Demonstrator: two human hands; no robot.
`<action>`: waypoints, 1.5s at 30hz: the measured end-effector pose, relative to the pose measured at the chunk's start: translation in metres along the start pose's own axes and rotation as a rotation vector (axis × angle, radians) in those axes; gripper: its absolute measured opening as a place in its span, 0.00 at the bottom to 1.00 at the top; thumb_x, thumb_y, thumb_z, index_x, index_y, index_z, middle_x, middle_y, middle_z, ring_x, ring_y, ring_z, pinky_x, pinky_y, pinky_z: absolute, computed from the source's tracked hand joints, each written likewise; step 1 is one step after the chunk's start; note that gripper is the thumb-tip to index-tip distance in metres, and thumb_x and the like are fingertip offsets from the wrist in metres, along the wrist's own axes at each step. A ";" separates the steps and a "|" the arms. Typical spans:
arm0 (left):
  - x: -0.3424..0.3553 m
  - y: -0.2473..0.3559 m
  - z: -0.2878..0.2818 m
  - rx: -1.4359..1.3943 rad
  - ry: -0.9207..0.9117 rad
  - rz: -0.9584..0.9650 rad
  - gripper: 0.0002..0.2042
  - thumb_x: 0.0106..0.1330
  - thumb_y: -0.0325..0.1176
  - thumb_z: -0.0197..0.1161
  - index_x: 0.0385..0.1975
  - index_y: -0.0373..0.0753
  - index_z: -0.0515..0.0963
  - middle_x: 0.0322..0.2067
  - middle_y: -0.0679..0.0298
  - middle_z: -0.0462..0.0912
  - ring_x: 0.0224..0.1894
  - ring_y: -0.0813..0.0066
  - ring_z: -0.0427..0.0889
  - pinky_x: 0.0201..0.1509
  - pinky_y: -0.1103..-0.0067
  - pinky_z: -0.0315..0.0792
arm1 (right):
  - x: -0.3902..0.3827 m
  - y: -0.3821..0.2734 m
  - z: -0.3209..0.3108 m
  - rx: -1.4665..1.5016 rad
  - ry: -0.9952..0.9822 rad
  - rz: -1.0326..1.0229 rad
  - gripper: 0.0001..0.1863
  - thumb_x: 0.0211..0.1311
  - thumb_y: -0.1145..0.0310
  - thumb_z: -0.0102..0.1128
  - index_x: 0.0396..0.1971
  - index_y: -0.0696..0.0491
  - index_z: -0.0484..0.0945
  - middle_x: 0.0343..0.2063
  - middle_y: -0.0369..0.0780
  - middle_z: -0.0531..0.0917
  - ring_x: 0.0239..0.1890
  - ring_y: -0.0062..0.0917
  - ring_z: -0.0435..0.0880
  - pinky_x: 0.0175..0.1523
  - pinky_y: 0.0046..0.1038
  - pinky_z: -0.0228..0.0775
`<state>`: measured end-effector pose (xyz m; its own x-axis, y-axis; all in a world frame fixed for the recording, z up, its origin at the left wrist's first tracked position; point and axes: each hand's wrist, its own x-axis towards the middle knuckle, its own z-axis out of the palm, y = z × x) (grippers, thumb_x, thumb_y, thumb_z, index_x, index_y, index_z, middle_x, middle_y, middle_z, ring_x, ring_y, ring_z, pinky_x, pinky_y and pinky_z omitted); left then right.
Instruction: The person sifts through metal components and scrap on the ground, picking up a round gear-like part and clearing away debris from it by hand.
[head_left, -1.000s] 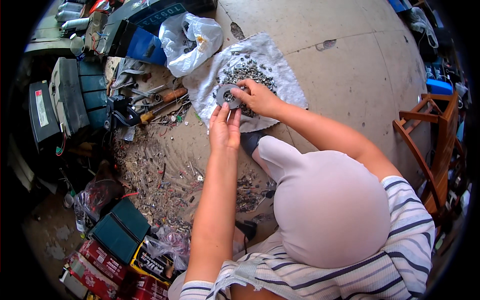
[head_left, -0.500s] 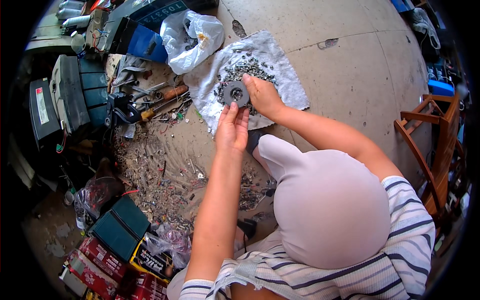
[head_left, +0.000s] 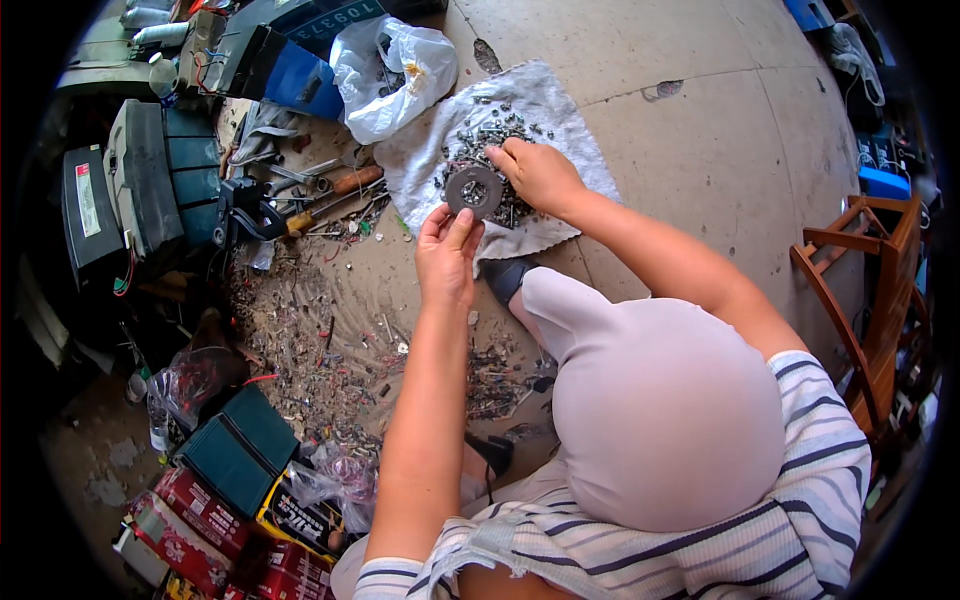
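Observation:
My left hand [head_left: 446, 262] grips the lower edge of a flat dark grey ring [head_left: 474, 206], thumb on top and fingers curled at its side. The ring has a round hole in the middle, with small metal pieces showing there. Just above and to the right is my right hand [head_left: 540, 178], its fingers curled in and thumb near the fingertips; whatever they pinch, if anything, is too small to make out. Below both hands, a pile of small screws and metal parts [head_left: 484, 140] covers the middle of a whitish cloth [head_left: 562, 112] on the floor.
Beyond the cloth's left corner stands a white plastic bag [head_left: 372, 105]. Screwdrivers [head_left: 352, 182] and other tools lie left of it. Scattered debris [head_left: 300, 330] spreads over the floor at left. A wooden stool [head_left: 868, 290] stands at right, and a dark green case [head_left: 240, 440] at lower left.
My right hand has drawn slightly up and away from the ring, its fingers more curled. My left fingers, spread beneath the ring before, are now bunched at its lower left edge.

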<state>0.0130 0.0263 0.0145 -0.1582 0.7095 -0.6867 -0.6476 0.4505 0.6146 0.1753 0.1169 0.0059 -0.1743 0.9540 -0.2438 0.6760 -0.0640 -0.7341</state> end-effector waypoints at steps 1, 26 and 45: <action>0.000 0.001 -0.001 0.071 0.015 0.026 0.13 0.63 0.24 0.65 0.47 0.38 0.73 0.41 0.63 0.80 0.42 0.73 0.82 0.48 0.77 0.80 | 0.000 -0.006 -0.007 -0.105 -0.039 0.022 0.25 0.68 0.46 0.48 0.29 0.54 0.81 0.29 0.49 0.84 0.35 0.48 0.82 0.40 0.45 0.72; 0.002 0.002 0.002 0.177 0.045 0.111 0.11 0.63 0.23 0.65 0.43 0.36 0.73 0.39 0.63 0.80 0.40 0.76 0.82 0.45 0.80 0.81 | -0.031 -0.035 -0.015 -0.189 -0.289 -0.290 0.15 0.59 0.59 0.56 0.40 0.51 0.81 0.32 0.43 0.85 0.36 0.40 0.84 0.41 0.39 0.76; 0.001 -0.001 0.011 -0.136 0.192 -0.002 0.12 0.63 0.24 0.64 0.43 0.35 0.69 0.40 0.59 0.79 0.43 0.67 0.82 0.50 0.71 0.80 | -0.040 -0.018 0.006 0.191 -0.163 0.037 0.16 0.60 0.59 0.66 0.31 0.58 0.78 0.22 0.38 0.82 0.24 0.20 0.78 0.31 0.26 0.70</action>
<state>0.0210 0.0328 0.0174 -0.2875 0.5867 -0.7571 -0.7404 0.3653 0.5643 0.1653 0.0783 0.0253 -0.2758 0.8911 -0.3603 0.5392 -0.1668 -0.8255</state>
